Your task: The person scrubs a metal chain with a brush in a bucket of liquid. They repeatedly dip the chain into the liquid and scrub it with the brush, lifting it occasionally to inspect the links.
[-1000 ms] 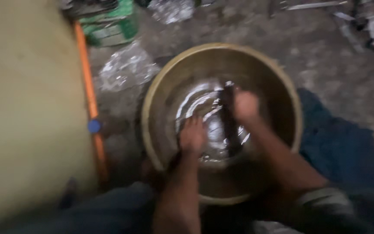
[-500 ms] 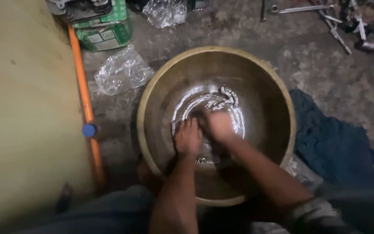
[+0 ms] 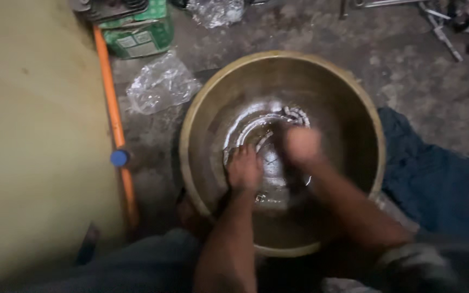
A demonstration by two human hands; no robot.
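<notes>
Basin: a wide round metal basin (image 3: 354,92) stands on the grey floor, shallow liquid shining in its bottom.
Chain: a metal chain (image 3: 294,115) lies in that liquid, curving along the far side of the basin's bottom; only a short arc of links is sharp.
Left hand: the left hand (image 3: 243,169) is inside the basin, on the near-left of its bottom, palm down, fingers close together and pressed onto the wet metal (whether they pin the chain I cannot tell).
Right hand: the right hand (image 3: 301,146) is inside the basin, just right of the left hand and near the chain's arc; it is blurred, so the state of its fingers cannot be told.
Left of the basin: a crumpled clear plastic bag (image 3: 159,84), an orange pipe (image 3: 116,125) with a blue cap (image 3: 119,158), and a green box (image 3: 139,32) farther off.
Right of the basin: a dark blue cloth (image 3: 435,184) on the floor, touching the rim.
</notes>
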